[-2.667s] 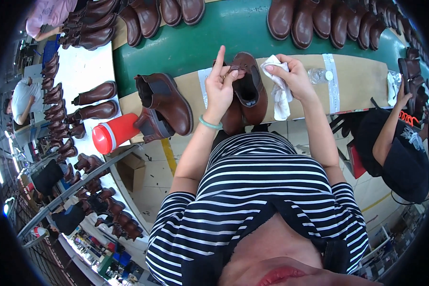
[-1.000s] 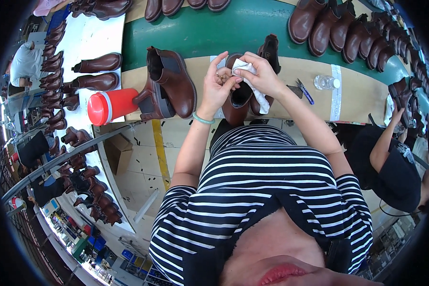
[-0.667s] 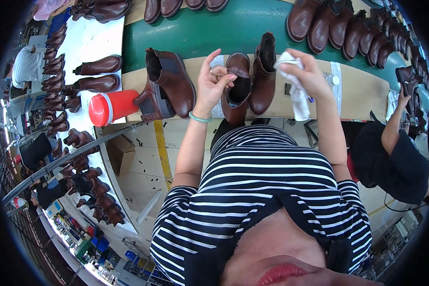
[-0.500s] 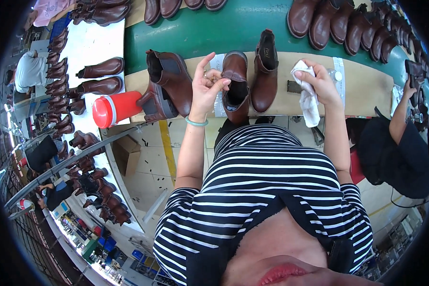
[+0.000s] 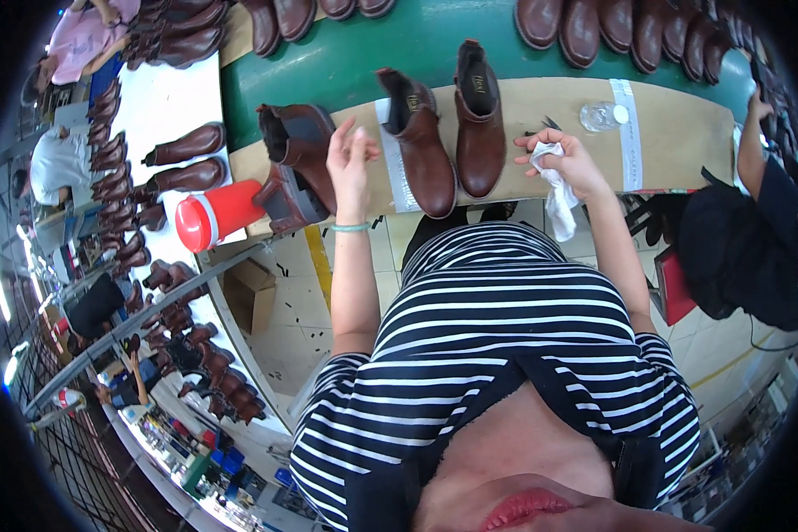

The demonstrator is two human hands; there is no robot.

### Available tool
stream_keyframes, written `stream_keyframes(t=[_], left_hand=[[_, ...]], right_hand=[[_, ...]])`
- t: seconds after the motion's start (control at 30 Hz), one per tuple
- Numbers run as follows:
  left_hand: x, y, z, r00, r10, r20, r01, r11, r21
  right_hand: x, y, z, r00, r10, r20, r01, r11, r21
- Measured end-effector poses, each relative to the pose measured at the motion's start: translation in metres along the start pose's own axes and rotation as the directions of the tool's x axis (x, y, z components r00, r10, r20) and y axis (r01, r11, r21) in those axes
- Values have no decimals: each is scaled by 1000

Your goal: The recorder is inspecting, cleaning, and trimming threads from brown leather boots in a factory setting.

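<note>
Head view shows 2 brown ankle boots (image 5: 452, 133) standing upright side by side on the counter (image 5: 674, 133), both set down and out of hand. Left hand (image 5: 348, 160) hovers beside them, fingers spread and holding nothing; right hand (image 5: 566, 160) grips a white cloth (image 5: 559, 199), so wiping looks finished on this pair, with another boot (image 5: 297, 151) lying tilted at left, seemingly not yet handled.

**Leather, cloth and board**

The two brown boots (image 5: 448, 133) look like smooth leather with a soft sheen. The white rag (image 5: 559, 191) is limp, matt cloth. The bench top (image 5: 683, 133) looks like matt tan board; the red cup (image 5: 213, 217) like glossy plastic.
</note>
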State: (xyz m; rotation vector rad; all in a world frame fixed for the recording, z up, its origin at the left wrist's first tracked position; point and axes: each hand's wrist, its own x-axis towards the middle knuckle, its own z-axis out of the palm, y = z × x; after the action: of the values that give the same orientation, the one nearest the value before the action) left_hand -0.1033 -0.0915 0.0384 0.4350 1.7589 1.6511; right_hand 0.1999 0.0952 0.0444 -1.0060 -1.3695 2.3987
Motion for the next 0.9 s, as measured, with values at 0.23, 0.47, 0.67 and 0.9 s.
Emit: stream_keyframes(t=[0.23, 0.47, 0.67, 0.9], left_hand=[[-45, -88, -47, 909, -414, -47, 413, 910, -20], [-95, -99, 2, 806, -576, 139, 591, 764, -258], [-77, -96, 12, 744, -655, 134, 665, 707, -239], [-84, -77, 29, 839, -515, 175, 542, 821, -182]], right_hand=[[0, 89, -29, 958, 285, -27, -274, 941, 201], [15, 97, 1, 934, 344, -100, -267, 855, 445], [18, 80, 27, 980, 192, -50, -153, 892, 425], [7, 85, 21, 991, 129, -41, -103, 915, 389]])
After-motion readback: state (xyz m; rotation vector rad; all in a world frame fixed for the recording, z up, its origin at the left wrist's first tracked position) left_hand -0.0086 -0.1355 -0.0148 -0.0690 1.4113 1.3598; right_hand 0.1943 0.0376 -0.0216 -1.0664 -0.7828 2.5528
